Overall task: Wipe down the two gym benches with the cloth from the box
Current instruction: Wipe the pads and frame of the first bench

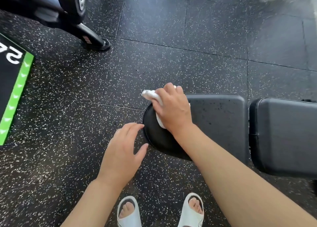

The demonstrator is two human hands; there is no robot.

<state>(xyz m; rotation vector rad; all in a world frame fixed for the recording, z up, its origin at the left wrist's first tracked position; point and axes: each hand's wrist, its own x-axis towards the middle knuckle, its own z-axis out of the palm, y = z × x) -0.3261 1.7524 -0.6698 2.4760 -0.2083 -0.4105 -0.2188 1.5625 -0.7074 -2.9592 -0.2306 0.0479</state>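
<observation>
A black padded gym bench [221, 122] runs rightward from the middle of the view, with a second pad section [284, 134] beyond a gap. My right hand [173, 110] grips a crumpled white cloth [151, 95] and presses it on the bench's rounded left end [157, 141]. Part of the cloth sticks out past my fingers to the upper left. My left hand [123, 151] hovers with relaxed fingers just left of that rounded end, holding nothing; its fingertips are close to the pad's edge. No box is in view.
Speckled black rubber floor tiles [171, 58] lie all around. A black machine frame and foot [89, 36] stand at the upper left. A black mat with a green border [18, 89] lies at the left edge. My feet in white sandals [159, 211] stand below.
</observation>
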